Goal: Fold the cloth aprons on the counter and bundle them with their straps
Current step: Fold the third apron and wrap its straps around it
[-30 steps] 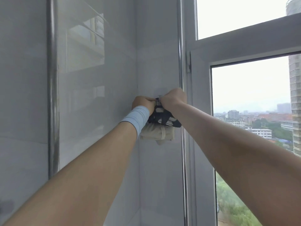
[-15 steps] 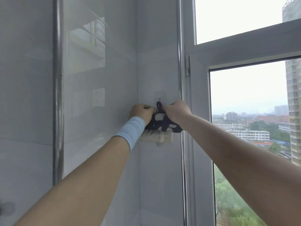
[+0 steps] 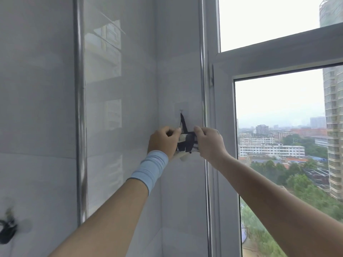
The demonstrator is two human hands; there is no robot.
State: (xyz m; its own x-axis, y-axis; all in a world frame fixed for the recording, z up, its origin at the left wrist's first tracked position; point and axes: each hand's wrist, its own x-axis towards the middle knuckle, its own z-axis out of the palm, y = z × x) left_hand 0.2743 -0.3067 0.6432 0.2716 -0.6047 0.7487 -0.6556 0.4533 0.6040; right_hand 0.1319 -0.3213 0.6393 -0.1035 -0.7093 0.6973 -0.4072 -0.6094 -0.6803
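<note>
A small bundled apron (image 3: 186, 143), dark navy with pale patches, hangs against the tiled wall in the corner. Its dark strap (image 3: 182, 121) runs up to a small wall hook (image 3: 181, 110). A beige cloth bundle (image 3: 182, 156) peeks out just below it. My left hand (image 3: 163, 141), with a light blue wristband, grips the bundle's left side. My right hand (image 3: 209, 140) pinches its right side. Both hands hide much of the bundle.
A vertical metal pipe (image 3: 80, 115) runs down the left wall, and another pipe (image 3: 204, 89) stands beside the window frame (image 3: 224, 127). A dark hook-like object (image 3: 7, 231) sits low on the left wall. The window on the right looks over a city.
Both hands have come down and drawn slightly apart. The strap now shows stretched up to the hook, with the bundle hanging lower between my hands. The view has tilted.
</note>
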